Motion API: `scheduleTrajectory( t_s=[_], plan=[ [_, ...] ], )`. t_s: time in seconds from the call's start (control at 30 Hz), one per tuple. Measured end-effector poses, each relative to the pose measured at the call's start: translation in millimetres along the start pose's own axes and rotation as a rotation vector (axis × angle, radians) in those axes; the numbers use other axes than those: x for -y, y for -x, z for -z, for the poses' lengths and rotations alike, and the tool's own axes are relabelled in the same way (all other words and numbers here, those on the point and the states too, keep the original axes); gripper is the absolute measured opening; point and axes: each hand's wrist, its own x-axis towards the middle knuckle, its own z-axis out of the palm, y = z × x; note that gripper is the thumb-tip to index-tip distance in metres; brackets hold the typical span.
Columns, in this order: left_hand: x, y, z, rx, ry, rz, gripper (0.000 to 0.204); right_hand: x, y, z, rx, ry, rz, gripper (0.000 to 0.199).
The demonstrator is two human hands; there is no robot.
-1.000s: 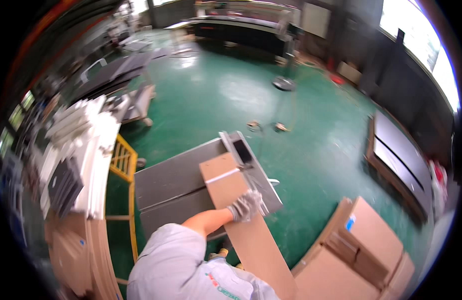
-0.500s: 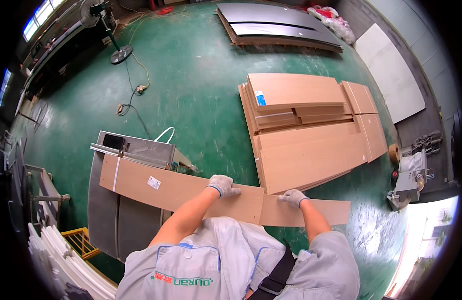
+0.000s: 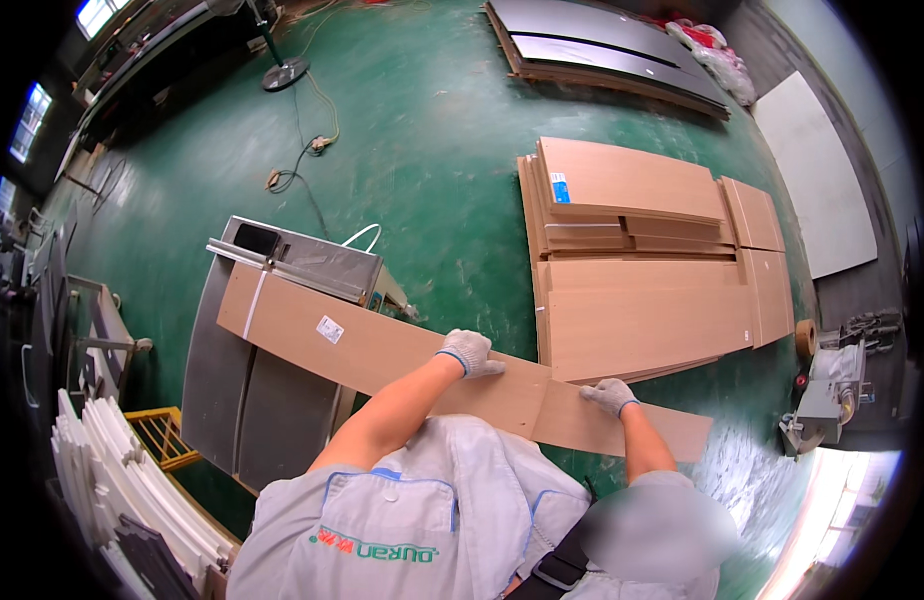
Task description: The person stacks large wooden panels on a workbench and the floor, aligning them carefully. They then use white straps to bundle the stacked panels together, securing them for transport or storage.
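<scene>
A long, flat brown cardboard piece (image 3: pixel 382 345) slants in front of me, with a white strap round its left end and a small white label. Its left part rests on a grey metal work surface (image 3: pixel 214 375). A shorter brown cardboard section (image 3: pixel 592 424) continues it to the right past a visible seam; whether the two are joined I cannot tell. My left hand (image 3: pixel 470 354), in a white knitted glove, grips the long piece by its far edge near the seam. My right hand (image 3: pixel 610 395), gloved alike, holds the far edge of the shorter section.
Stacked brown cardboard pieces (image 3: pixel 647 305) lie on the green floor just beyond my right hand. Farther off is a pile of dark panels (image 3: pixel 607 60). White strips (image 3: pixel 132 490) and a yellow frame (image 3: pixel 164 438) stand at left; a strapping-like machine (image 3: pixel 827 405) stands at right. Cables (image 3: pixel 300 165) cross the floor.
The whole view has shifted, so the scene sits farther right. Both hands keep their hold on the cardboard, whose right end now slopes more toward me.
</scene>
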Motion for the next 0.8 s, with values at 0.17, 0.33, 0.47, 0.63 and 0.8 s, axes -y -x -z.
scheduleTrajectory(
  t_s=[0.17, 0.33, 0.47, 0.63, 0.8],
  plan=[
    [7.0, 21.1, 3.3, -0.08, 0.018, -0.024, 0.072, 7.2, 7.4, -10.6, -0.134, -0.068, 0.12, 0.069],
    [66.1, 67.1, 8.6, -0.24, -0.026, 0.113, 0.068, 65.9, -17.1, -26.2, -0.211, -0.168, 0.103, 0.073],
    [126.2, 138.6, -7.5, -0.831, 0.149, 0.383, 0.075, 191.4, -33.8, -9.8, -0.107, -0.096, 0.081, 0.074],
    [195.2, 218.4, -62.3, -1.338, 0.887, 1.147, 0.07, 348.5, -70.1, -16.4, -0.128, -0.098, 0.205, 0.077],
    [288.5, 221.0, -82.1, -1.277, 1.338, 1.177, 0.041, 497.4, -105.7, -35.4, -0.18, -0.26, 0.369, 0.063]
  ],
)
